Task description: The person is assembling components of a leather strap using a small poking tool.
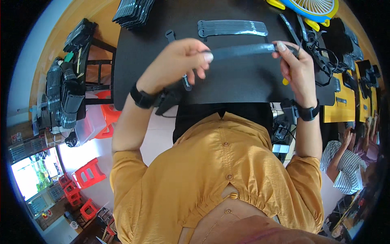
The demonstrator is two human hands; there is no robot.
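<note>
A dark strap (243, 50) is stretched level above the black desk (227, 87), its ends pinched by the left hand (183, 57) and the right hand (294, 63). Behind it lies a flat stack of straps (232, 27), with a blue-and-yellow fan (313, 8) at the far right.

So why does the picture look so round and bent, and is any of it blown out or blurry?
Head view: the fisheye lens bows the black table edge and leaves black corners. The window at lower left is blown out white. The left hand and right hand holding the dark strap are sharp and evenly lit; the rim looks softer.
</note>
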